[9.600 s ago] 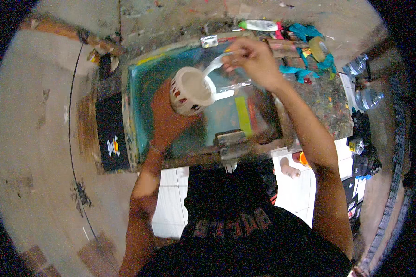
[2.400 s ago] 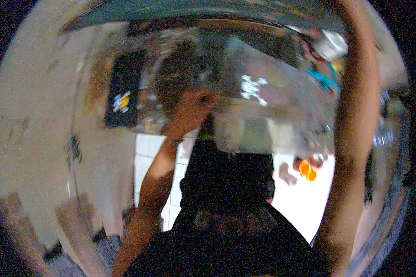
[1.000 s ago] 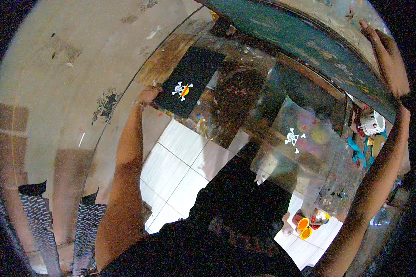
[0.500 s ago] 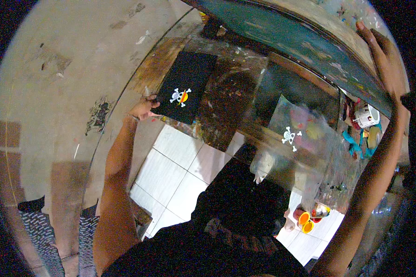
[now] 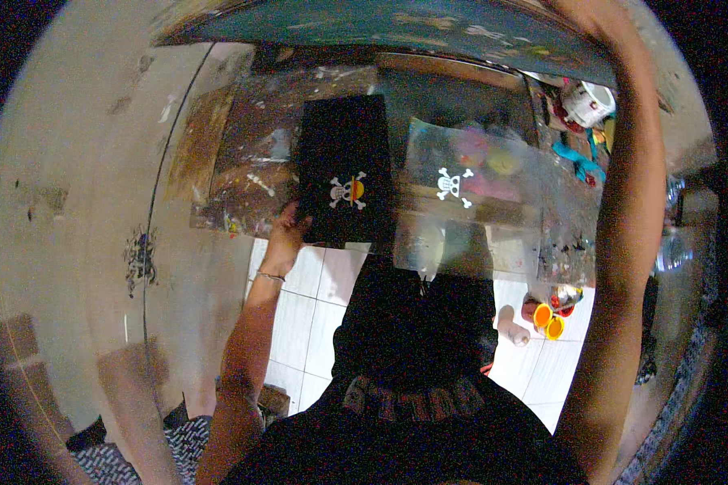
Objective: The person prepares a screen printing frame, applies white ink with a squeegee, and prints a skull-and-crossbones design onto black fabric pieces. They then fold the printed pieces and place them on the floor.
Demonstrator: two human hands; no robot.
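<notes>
My left hand [image 5: 287, 232] is closed on the lower left edge of a black sheet [image 5: 332, 133], thumb and fingers pinching it. The sheet, whose exact material I cannot tell, bears a white skull and crossbones with a yellow-and-red hat [image 5: 357, 191]. Just right of it lies a translucent sheet [image 5: 501, 206] with a white skull and crossbones [image 5: 455, 187] and faint coloured smudges. My right hand [image 5: 578, 11] reaches up to the far edge, by a raised teal, paint-stained board [image 5: 429, 31]. The picture's edge cuts off its fingers.
A stained wooden board [image 5: 251, 153] lies left of the black sheet. A white tub [image 5: 588, 105] and teal cloth [image 5: 576, 162] sit at the far right, behind my right arm. Orange-rimmed cups [image 5: 543, 315] stand on the white floor tiles [image 5: 293, 323], near a bare foot [image 5: 513, 327].
My left hand has brought the black sheet rightward across the wooden board, up beside the translucent sheet. The whole view has turned, and my right hand now shows less, at the top edge.
</notes>
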